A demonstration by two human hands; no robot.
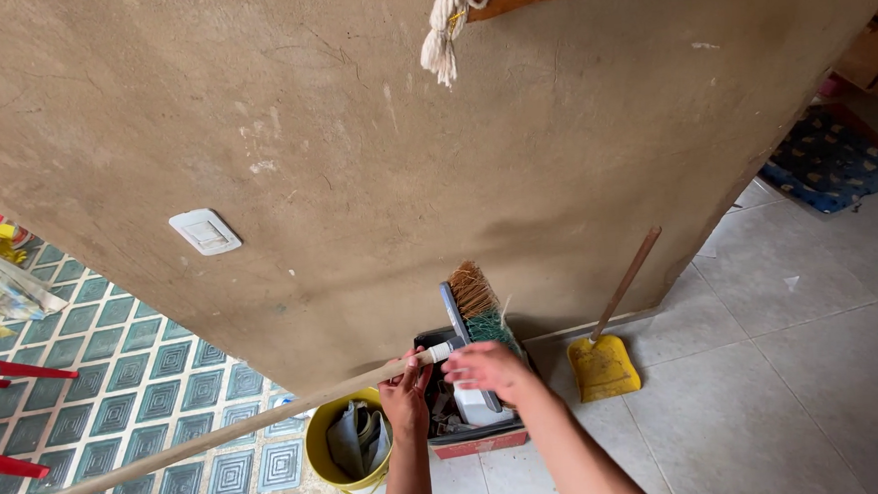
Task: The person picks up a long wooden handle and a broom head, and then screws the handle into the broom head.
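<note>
My left hand (407, 391) grips the end of a long wooden pole (199, 442) near its white threaded tip (439, 352). The pole runs down to the lower left of the view. My right hand (490, 367) hovers with fingers spread over a broom head (474, 303) with tan and green bristles, which stands upright in a dark bin (469, 431) against the wall. Whether the right hand touches the broom head I cannot tell.
A tan plaster wall (434, 147) with a white light switch (205, 231) fills the view. A yellow bucket (330, 453) holds grey cloth. A yellow dustpan (602, 366) leans by the wall. Red chair legs (5, 372) stand at left; a dark mat (830, 161) lies far right.
</note>
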